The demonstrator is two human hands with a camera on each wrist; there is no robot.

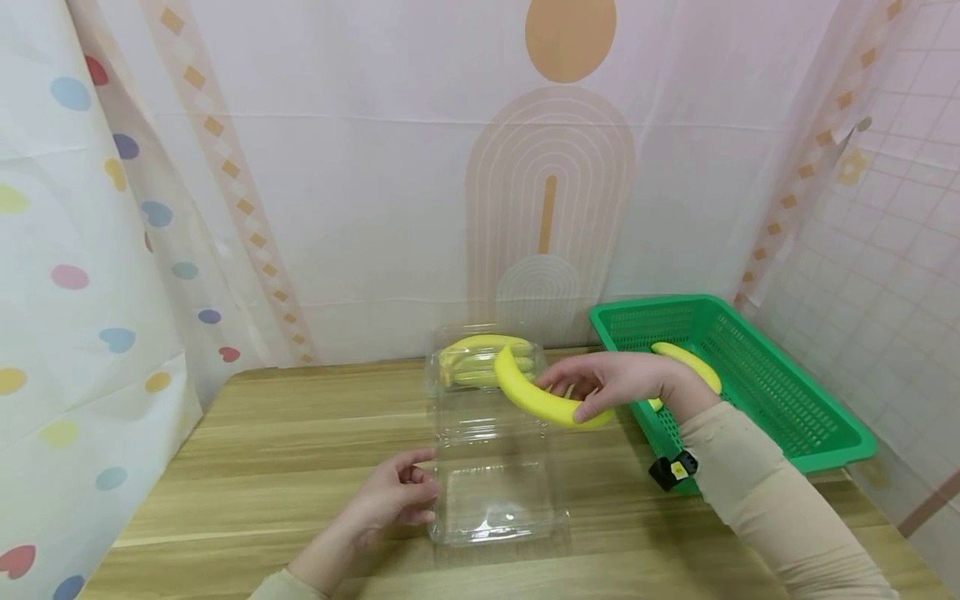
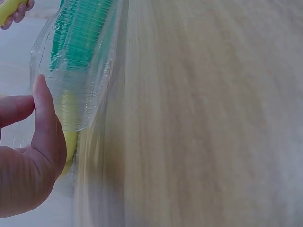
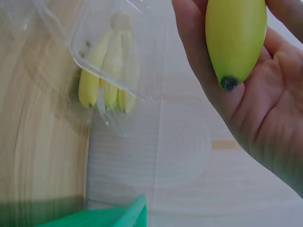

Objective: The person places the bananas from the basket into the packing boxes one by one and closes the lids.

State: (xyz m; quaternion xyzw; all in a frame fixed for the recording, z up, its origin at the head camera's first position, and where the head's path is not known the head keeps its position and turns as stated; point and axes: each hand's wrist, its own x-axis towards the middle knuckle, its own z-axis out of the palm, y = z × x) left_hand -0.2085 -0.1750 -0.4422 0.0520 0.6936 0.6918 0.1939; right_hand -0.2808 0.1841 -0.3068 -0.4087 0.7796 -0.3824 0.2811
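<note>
1 banana (image 1: 542, 402) is gripped by the right hand (image 1: 611, 385) above the clear box (image 1: 495, 467); the left hand (image 1: 393, 496), fingers relaxed, touches the box's left edge.

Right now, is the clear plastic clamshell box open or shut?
Open. The clamshell box lies spread flat on the table, its near half empty, bananas in its far half; the left hand touches its edge.

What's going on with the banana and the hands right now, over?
Right hand holds banana above clear box. Left hand touches the box's edge. Bananas already in far half. Nothing blocking.
</note>
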